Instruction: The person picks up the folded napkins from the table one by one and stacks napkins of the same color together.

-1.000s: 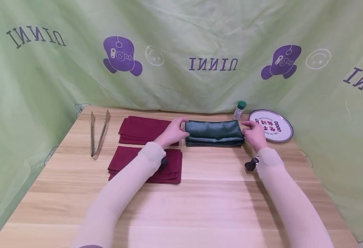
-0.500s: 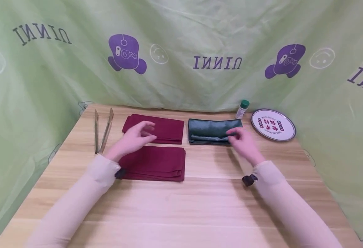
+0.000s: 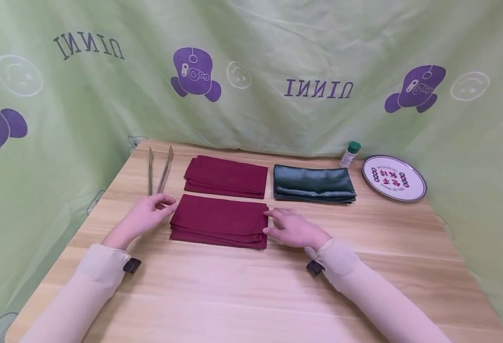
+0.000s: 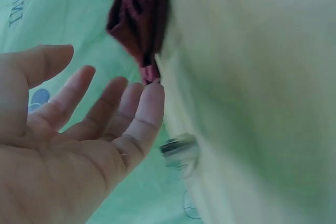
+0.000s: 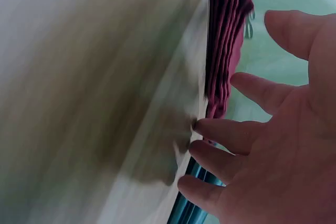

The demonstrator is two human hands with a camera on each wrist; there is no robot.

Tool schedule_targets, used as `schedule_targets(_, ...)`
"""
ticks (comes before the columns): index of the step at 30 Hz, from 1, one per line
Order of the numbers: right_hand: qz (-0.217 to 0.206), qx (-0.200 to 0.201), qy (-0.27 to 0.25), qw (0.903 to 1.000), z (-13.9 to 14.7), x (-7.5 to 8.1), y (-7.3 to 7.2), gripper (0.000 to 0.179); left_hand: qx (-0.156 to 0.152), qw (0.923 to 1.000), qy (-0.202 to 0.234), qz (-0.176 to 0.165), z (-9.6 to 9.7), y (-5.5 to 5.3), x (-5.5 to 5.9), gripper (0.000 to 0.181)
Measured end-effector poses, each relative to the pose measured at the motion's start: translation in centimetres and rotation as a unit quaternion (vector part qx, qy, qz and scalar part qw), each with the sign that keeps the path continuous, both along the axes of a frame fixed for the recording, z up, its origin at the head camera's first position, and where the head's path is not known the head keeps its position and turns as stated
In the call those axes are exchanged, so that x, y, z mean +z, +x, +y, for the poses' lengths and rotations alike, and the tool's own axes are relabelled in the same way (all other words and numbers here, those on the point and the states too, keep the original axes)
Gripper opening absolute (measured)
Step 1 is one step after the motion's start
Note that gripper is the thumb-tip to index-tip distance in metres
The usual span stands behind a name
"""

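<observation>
A folded dark red cloth [image 3: 221, 216] lies nearest the front, between both hands. Just off its left edge is my left hand [image 3: 146, 214], fingers loosely bent with nothing in them; the left wrist view shows the fingers spread beside the folded red layers [image 4: 139, 19]. My right hand [image 3: 296, 228] has its fingertips right at the cloth's right edge, and in the right wrist view the fingers are extended along the stacked folds [image 5: 228, 40]. A second folded dark red cloth [image 3: 230, 176] lies behind the first. To its right is a folded dark green satin cloth [image 3: 313, 183].
Metal tongs [image 3: 165, 171] lie at the back left, close beyond the left hand. A small bottle with a green cap [image 3: 350, 155] stands at the back right beside an oval white plate [image 3: 414, 190]. A green printed curtain [image 3: 251, 119] borders the wooden table [image 3: 234, 295].
Both hands have left the green cloth. My left hand has moved left and toward me, my right hand likewise, to either side of the front red cloth. The head view has shifted slightly.
</observation>
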State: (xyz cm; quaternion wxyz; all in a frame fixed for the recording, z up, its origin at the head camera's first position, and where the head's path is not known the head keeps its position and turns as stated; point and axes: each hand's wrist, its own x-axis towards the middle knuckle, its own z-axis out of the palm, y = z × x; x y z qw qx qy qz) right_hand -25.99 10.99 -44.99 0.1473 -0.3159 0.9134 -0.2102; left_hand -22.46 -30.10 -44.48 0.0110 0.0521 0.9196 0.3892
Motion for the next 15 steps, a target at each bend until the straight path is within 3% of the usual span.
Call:
schedule_targets(6, 0.001, -0.017, 0.016, 0.9997, -1.0, -0.6, 0.3, 0.063, -0.04, 0.9978, -0.041, -0.034, 0.6, 0.4, -1.0, 0.041)
schedule_targets(10, 0.002, -0.027, 0.021, 0.9994, -1.4, -0.8, 0.1, 0.061, -0.076, 0.9932, -0.081, -0.036, 1.3, 0.2, -1.2, 0.048)
schedule_targets(13, 0.001, -0.027, 0.022, 0.9994, -1.8, -0.8, -0.1, 0.061, -0.086, 0.9918, -0.085, -0.041, 1.7, 0.0, -1.3, 0.047)
schedule_targets(15, 0.002, -0.028, 0.015, 0.9995, -2.1, -0.7, -0.2, 0.06, -0.086, 0.9926, -0.058, -0.063, 1.8, -0.1, -1.2, 0.048)
